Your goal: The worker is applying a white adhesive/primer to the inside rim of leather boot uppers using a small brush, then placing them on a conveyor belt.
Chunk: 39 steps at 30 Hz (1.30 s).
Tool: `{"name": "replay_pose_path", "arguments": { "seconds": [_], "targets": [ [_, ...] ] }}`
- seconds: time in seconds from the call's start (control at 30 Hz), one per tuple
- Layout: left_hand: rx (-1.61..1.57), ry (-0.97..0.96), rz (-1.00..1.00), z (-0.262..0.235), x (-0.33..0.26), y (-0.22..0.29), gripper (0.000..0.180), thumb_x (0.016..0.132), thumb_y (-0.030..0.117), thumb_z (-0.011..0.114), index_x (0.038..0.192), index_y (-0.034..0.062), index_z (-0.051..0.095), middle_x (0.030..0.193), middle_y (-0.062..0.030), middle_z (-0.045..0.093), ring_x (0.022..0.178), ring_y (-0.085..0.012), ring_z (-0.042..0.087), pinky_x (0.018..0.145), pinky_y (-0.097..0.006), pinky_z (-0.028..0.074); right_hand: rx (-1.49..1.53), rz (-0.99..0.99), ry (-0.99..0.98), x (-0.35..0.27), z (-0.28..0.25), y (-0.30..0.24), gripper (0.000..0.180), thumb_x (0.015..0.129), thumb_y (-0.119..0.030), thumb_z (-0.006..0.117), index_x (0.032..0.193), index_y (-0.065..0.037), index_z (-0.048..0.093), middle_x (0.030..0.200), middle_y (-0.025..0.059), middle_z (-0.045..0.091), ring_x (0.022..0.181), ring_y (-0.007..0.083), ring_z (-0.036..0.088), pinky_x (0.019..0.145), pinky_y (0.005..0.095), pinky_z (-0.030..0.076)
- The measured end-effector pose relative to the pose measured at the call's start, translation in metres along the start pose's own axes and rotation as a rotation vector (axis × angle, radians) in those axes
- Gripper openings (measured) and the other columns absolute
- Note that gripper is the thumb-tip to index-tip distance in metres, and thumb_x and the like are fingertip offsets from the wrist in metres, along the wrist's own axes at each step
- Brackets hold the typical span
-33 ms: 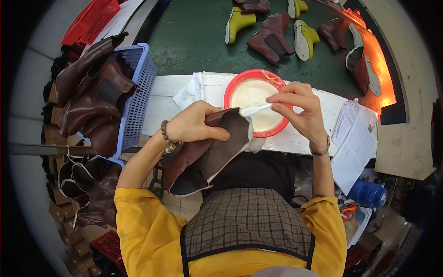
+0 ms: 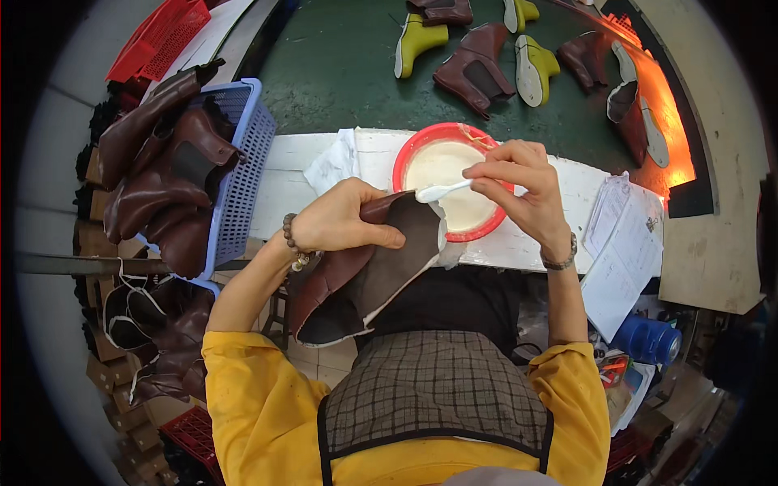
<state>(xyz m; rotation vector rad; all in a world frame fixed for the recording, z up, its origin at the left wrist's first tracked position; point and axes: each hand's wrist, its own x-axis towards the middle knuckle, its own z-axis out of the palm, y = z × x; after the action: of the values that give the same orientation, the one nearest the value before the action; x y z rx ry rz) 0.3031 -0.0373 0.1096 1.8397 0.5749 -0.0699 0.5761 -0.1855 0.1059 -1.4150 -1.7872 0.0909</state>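
Observation:
My left hand [image 2: 348, 217] grips a dark brown leather boot upper [image 2: 331, 279], thumb on its dark inner side. The sole side of the upper hangs open, with a whitish coating along its edge. Pinched in my right hand [image 2: 523, 190] is a small white brush [image 2: 444, 190]. Its head touches the top edge of the upper. Just beyond the upper stands a red bowl [image 2: 400, 166] holding cream-coloured liquid [image 2: 442, 166], partly hidden by the upper and my right hand.
A blue basket [image 2: 258, 134] heaped with brown boot uppers [image 2: 174, 174] stands at the left. On the green table [image 2: 340, 81] lie more uppers [image 2: 478, 69] and yellow-green shoe lasts [image 2: 535, 69]. Papers [image 2: 616, 251] lie at the right, an orange glow beyond. A white cloth [image 2: 334, 162] lies left of the bowl.
The brush and my right hand have shifted slightly to the left along the edge of the upper. My left hand keeps its hold almost unmoved.

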Motion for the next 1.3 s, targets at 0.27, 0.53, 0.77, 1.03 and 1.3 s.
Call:
{"name": "replay_pose_path", "arguments": {
  "seconds": [0.27, 0.53, 0.77, 1.03, 1.3],
  "targets": [
    [-0.335, 0.356, -0.080, -0.004, -0.010, 0.032, 0.025, 0.087, 0.010, 0.078, 0.106, -0.0051, 0.073, 0.094, -0.0047, 0.075, 0.083, -0.0084, 0.067, 0.075, -0.025, 0.055, 0.018, 0.120, 0.181, -0.025, 0.025, -0.003, 0.017, 0.079, -0.018, 0.084, 0.095, -0.015, 0.080, 0.087, -0.0018, 0.065, 0.085, 0.0127, 0.059, 0.083, 0.0321, 0.034],
    [-0.353, 0.572, 0.139, -0.016, -0.004, 0.024, 0.028, 0.090, 0.010, 0.076, 0.114, -0.0048, 0.071, 0.104, -0.0050, 0.074, 0.092, -0.0087, 0.066, 0.082, -0.026, 0.054, 0.276, 0.267, 0.170, -0.025, 0.040, -0.016, 0.016, 0.083, -0.006, 0.079, 0.099, -0.008, 0.079, 0.088, 0.0011, 0.067, 0.081, 0.0103, 0.059, 0.073, 0.0274, 0.038],
    [-0.241, 0.899, 0.358, -0.059, 0.030, 0.013, 0.040, 0.089, 0.007, 0.070, 0.125, -0.0040, 0.060, 0.109, -0.0071, 0.070, 0.096, -0.0124, 0.064, 0.085, -0.028, 0.052, 0.685, 0.496, -0.023, 0.010, 0.074, -0.071, 0.047, 0.070, -0.024, 0.095, 0.104, -0.002, 0.071, 0.087, 0.0020, 0.066, 0.069, 0.0098, 0.055, 0.061, 0.0244, 0.043],
    [-0.227, 0.553, 0.417, -0.047, -0.003, -0.004, 0.119, 0.071, 0.031, 0.093, 0.158, -0.0045, 0.020, 0.137, -0.0173, 0.056, 0.120, -0.0260, 0.058, 0.107, -0.038, 0.043, 0.343, 0.186, 0.135, 0.021, 0.092, -0.068, 0.021, 0.079, -0.003, 0.080, 0.097, 0.004, 0.072, 0.074, 0.0106, 0.062, 0.063, 0.0217, 0.057, 0.058, 0.0316, 0.043],
    [-0.046, 0.799, 0.431, 0.032, -0.001, -0.027, 0.134, 0.059, 0.007, 0.095, 0.163, 0.0062, 0.009, 0.140, -0.0157, 0.053, 0.113, -0.0239, 0.062, 0.096, -0.036, 0.054, 0.498, 0.176, 0.048, 0.014, 0.074, -0.066, 0.028, 0.078, -0.002, 0.081, 0.104, 0.000, 0.075, 0.086, 0.0077, 0.066, 0.069, 0.0179, 0.061, 0.063, 0.0275, 0.047]
  ]
}}
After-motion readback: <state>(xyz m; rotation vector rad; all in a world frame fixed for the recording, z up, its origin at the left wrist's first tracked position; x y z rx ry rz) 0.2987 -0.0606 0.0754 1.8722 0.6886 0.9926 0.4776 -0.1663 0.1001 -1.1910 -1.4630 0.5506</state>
